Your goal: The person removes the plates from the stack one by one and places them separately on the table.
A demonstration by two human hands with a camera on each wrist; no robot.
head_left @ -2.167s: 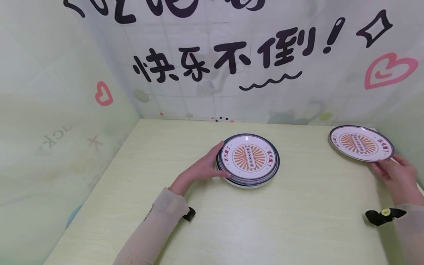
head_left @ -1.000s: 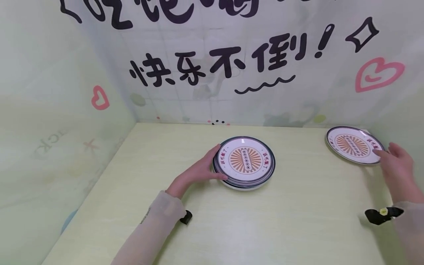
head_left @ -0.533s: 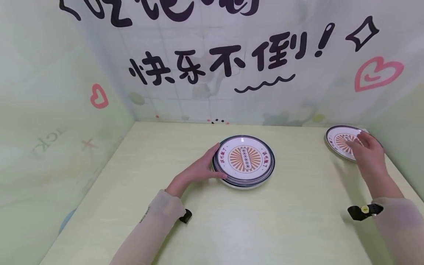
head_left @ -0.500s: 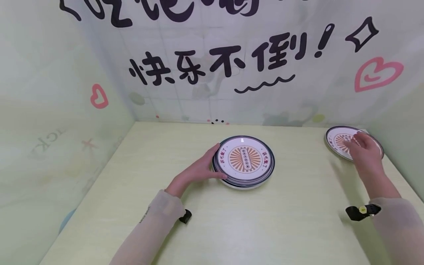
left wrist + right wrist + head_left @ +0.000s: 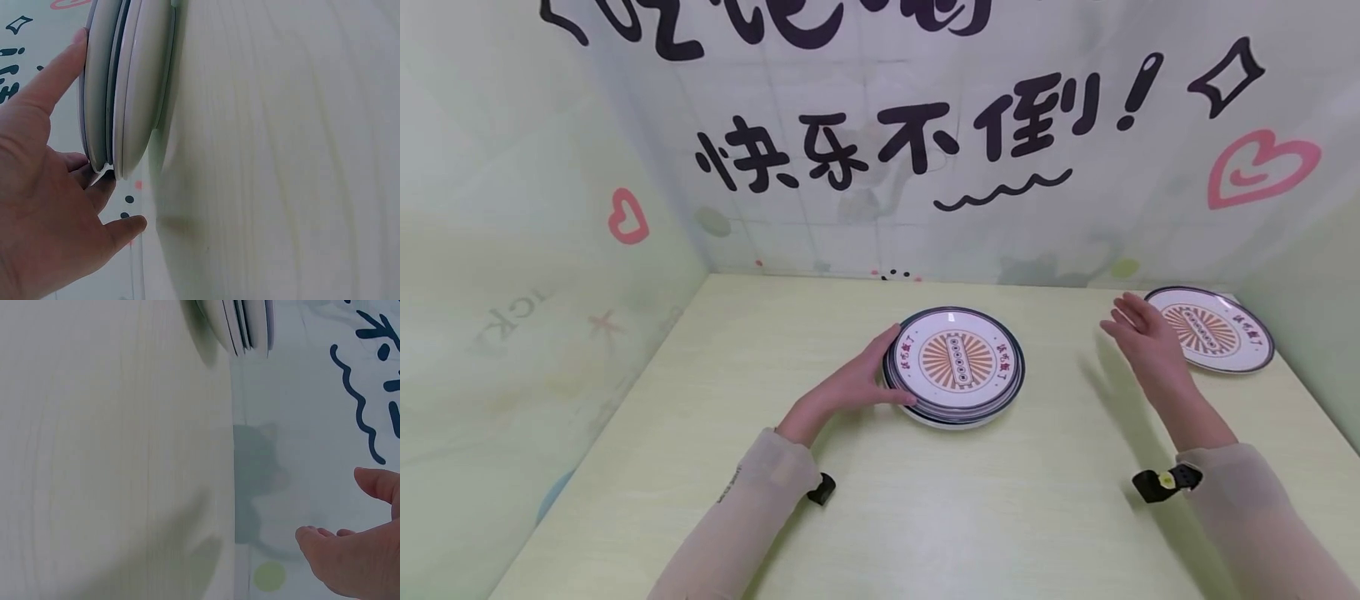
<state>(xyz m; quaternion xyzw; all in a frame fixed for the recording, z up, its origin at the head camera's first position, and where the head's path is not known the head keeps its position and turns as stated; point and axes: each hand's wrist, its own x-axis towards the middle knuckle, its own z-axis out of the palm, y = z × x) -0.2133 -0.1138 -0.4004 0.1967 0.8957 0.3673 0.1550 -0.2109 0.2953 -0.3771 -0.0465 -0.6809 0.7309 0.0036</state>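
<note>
In the head view a stack of several white plates [image 5: 958, 358] with dark rims and an orange sunburst print sits mid-table. My left hand [image 5: 859, 385] holds the stack at its left side, thumb on the near rim and fingers round the far edge; the left wrist view shows the plate edges [image 5: 128, 87] beside that hand. A matching plate [image 5: 1236, 342] lies flat at the table's back right corner. My right hand [image 5: 1150, 343] hovers between stack and plate, holding nothing, thumb and fingers spread apart; it covers the plate's left edge in the head view.
The pale wooden table [image 5: 962, 517] meets a printed back wall [image 5: 865, 242] with black lettering. Side walls [image 5: 512, 333] close it off at left and right. Each wrist wears a black strap [image 5: 1167, 482].
My right hand has let go of the plate at the back right and moved left, toward the stack. My left hand has stayed on the stack.
</note>
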